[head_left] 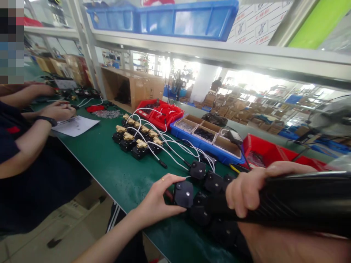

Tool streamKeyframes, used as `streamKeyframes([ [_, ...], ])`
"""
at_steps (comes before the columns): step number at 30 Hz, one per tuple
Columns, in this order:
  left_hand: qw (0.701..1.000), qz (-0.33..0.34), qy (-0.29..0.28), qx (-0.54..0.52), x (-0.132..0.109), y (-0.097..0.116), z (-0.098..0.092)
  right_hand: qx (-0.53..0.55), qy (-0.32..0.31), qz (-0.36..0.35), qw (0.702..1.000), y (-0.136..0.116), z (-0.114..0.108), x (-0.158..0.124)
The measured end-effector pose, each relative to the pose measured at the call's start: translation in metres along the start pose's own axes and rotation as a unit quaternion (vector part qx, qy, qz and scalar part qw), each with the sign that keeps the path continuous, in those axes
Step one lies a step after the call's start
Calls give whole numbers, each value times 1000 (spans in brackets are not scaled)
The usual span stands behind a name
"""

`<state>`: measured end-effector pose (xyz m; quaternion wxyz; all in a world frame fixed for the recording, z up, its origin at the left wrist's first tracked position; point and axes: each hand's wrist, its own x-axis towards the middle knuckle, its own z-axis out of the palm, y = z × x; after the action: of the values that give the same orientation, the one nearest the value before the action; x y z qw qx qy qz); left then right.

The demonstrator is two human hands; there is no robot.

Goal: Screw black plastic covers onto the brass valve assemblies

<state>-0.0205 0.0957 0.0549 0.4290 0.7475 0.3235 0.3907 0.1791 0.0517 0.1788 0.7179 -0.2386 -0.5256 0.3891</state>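
Observation:
My left hand pinches a black square part between thumb and fingers, low in the middle of the view. My right hand is wrapped round a thick black cylindrical tool that reaches in from the right edge. The tool's dark front end points left, toward the held part, and hides some of what lies below it. Similar black parts lie on the green table beside and behind my left hand. Farther back, several black parts with brass fittings and white cables stand in rows.
A red bin, a blue tray with divided boxes and another red bin line the table's back. A cardboard box stands behind. At the left, a person's hands work over white paper. A shelf crosses above.

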Motion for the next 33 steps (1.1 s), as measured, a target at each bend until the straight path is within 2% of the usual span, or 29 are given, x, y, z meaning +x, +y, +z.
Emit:
streamKeyframes([
  [3, 997, -61, 1, -42, 14, 6, -1, -37, -17, -55, 998, 6, 20, 12],
  [6, 991, -93, 20, -92, 22, 7, 2, -60, 52, -89, 993, 19, 34, 29],
  [9, 978, -135, 34, -157, 26, 5, 7, -76, 116, -68, 988, 33, 46, 44],
  [11, 968, -156, 48, -191, 26, 2, 11, -82, 135, -57, 986, 38, 51, 49],
  [15, 959, -160, 66, -223, 26, 0, 15, -79, 123, -48, 988, 43, 55, 52],
  [21, 945, -203, 60, -251, 29, 1, 15, -95, 99, -31, 990, 47, 58, 53],
  [33, 946, -204, 61, -245, 28, 3, 15, -103, 84, -2, 991, 51, 57, 54],
])
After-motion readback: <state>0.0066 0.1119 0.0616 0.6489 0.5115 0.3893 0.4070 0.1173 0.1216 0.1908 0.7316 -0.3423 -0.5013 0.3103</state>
